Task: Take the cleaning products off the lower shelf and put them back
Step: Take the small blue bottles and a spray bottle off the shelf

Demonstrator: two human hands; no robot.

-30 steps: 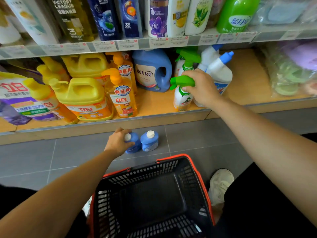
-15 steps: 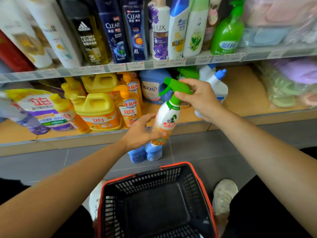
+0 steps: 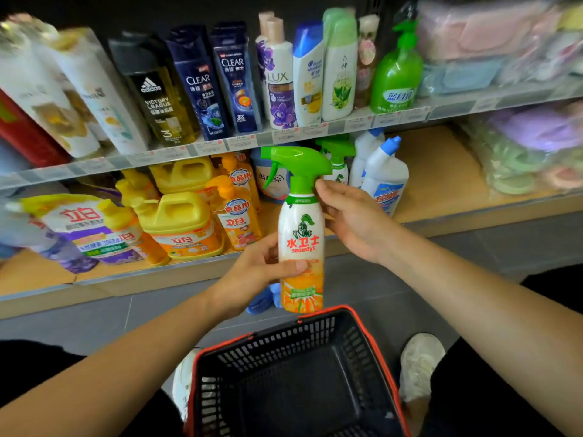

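1. Holding the spray bottle (image 3: 301, 234) upright, off the lower shelf (image 3: 435, 165) and above the basket (image 3: 284, 348), label facing the person, apparently for reading.
2. Left hand (image 3: 262, 272): grip closed round the bottle's lower body, carrying its weight.
3. Right hand (image 3: 353, 219): fingers loose against the neck, steadying, not clasping.
4. Judgement: removal done; return to the shelf not yet made.

The lower shelf (image 3: 441, 165) before me carries yellow jugs (image 3: 176, 216), a refill pouch (image 3: 82, 225) and white toilet-cleaner bottles (image 3: 386, 171); my basket (image 3: 284, 340) sits on the grey floor (image 3: 79, 323).
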